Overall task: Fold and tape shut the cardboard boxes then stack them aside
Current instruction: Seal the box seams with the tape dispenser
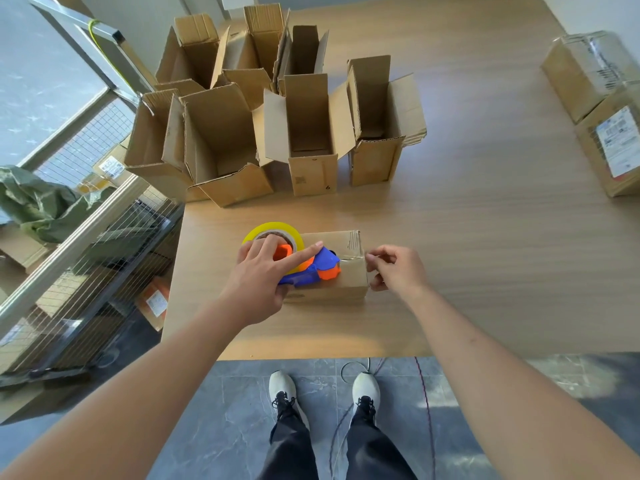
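Closed box sits at the table's near edge. Your left hand grips the tape dispenser on its top; your right hand pinches tape at the right end. Light, stiff cardboard, probably empty; lift by both ends.

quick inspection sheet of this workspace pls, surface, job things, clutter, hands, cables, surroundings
surface: wooden table, boxes on it.
job's things: closed cardboard box near the front edge, tape dispenser with yellow roll on top; open boxes grouped behind; taped boxes at far right.
clutter: nothing seen on the table.
grippers: left hand holds the dispenser; right hand pinches at the box's right end, apparently the tape.
cables: thin wires on the floor by the shoes.
surroundings: wire cage cart with parcels at left; grey tiled floor.
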`<action>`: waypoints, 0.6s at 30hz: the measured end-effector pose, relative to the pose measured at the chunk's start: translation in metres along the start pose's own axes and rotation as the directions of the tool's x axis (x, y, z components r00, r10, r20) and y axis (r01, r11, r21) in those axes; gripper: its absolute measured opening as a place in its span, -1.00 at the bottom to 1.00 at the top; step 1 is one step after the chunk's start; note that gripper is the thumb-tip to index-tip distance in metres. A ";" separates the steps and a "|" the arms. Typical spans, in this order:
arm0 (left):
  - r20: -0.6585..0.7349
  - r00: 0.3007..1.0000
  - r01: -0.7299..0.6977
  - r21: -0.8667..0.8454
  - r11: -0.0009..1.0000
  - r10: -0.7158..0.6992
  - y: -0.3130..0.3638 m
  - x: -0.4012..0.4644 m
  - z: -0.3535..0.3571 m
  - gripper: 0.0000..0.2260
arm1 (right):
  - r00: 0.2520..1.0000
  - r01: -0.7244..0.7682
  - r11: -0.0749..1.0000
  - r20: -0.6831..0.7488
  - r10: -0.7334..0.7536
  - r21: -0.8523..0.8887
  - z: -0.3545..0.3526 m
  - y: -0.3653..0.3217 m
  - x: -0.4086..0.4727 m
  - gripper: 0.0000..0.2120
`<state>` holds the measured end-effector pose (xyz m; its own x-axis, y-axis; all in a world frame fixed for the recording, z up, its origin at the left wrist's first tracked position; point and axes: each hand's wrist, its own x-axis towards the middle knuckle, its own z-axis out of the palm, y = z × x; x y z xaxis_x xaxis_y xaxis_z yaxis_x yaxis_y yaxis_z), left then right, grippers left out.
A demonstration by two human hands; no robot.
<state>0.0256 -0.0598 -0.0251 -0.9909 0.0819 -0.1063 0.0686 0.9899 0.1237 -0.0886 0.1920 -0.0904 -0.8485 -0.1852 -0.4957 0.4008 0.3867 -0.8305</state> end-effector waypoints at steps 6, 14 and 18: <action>-0.001 1.000 -0.006 0.009 1.000 0.006 0.000 0.001 0.001 -0.08 | 0.982 -0.001 0.994 -0.189 -0.019 -0.109 0.010 0.028 -0.002 -0.48; 0.015 1.000 -0.023 0.045 0.999 0.022 0.001 0.001 -0.002 -0.08 | 0.948 0.251 0.967 -0.192 -0.256 -0.047 0.061 -0.011 -0.022 -0.59; 0.105 0.991 -0.087 0.060 0.994 0.081 -0.003 0.010 -0.019 -0.24 | 0.954 0.218 0.971 -0.190 -0.232 -0.094 0.070 -0.011 -0.023 -0.56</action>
<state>0.0129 -0.0637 -0.0079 -0.9646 0.1732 -0.1991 0.1615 0.9841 0.0735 -0.0494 0.1291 -0.0874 -0.9682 -0.0947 -0.2316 0.1720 0.4203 -0.8909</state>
